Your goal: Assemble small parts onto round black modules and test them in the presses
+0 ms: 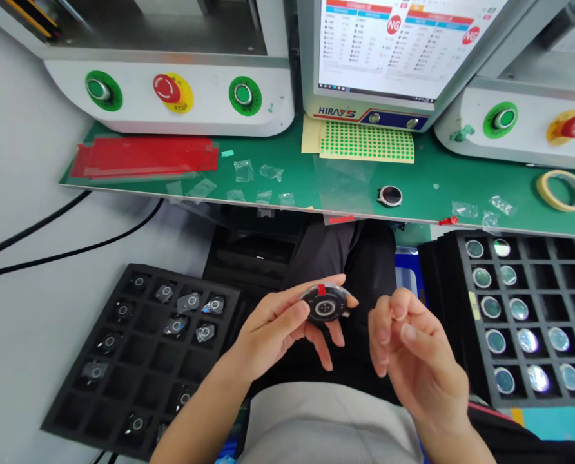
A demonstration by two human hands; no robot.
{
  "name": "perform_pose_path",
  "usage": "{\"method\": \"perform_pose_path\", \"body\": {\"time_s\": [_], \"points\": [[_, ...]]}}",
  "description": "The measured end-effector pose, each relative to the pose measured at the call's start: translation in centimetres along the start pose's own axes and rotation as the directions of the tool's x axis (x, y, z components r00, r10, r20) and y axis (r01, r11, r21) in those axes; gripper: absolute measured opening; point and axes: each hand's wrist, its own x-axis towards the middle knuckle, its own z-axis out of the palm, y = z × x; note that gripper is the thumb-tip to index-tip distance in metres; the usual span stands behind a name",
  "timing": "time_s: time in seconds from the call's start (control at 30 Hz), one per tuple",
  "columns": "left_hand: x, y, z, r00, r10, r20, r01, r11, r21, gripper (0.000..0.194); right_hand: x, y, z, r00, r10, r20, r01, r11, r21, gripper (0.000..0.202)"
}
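My left hand [280, 325] holds a round black watch case [327, 304] between thumb and fingers, above my lap. Its back, with a pale ring at the centre, faces up, and a small strip of red tape [321, 290] lies across its edge. To the right of the case, apart from it, my right hand [416, 348] is raised with fingers loosely curled and the thumb a little away from them. I see nothing between those fingers. On the green bench edge ahead lies another watch [390, 196], dark face up.
At left, a black compartment tray [137, 357] holds several watch cases; at right, another tray [534, 277] holds round glass discs. The bench bears red film strips [145, 158], a green-dot sticker sheet [367, 142], clear film scraps and a tape roll [563, 190]. Button-fitted machines and a monitor [379, 48] stand behind.
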Motion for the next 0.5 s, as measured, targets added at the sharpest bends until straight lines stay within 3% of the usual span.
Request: {"method": "perform_pose_path", "body": {"time_s": [0.07,0.13,0.33,0.5], "points": [[0.1,-0.4,0.3,0.999,-0.035,-0.006,0.034,0.990,-0.138,0.033,0.1,0.2,-0.2,0.998,-0.048,-0.036,0.046,0.998,-0.040,0.012],[0.1,-0.9,0.6,0.999,-0.017,-0.037,0.011,0.986,-0.167,0.030,0.1,0.9,-0.4,0.996,-0.077,-0.040,0.074,0.995,-0.068,0.010],[-0.3,-2.1,1.3,0.988,0.090,-0.129,-0.078,0.992,0.096,0.029,-0.3,2.5,-0.7,0.983,-0.179,-0.034,0.168,0.964,-0.205,0.008],[-0.7,-2.5,1.4,0.987,0.098,-0.131,-0.080,0.987,0.143,0.030,-0.8,2.7,-0.6,0.958,-0.284,-0.036,0.263,0.923,-0.280,0.005]]}}
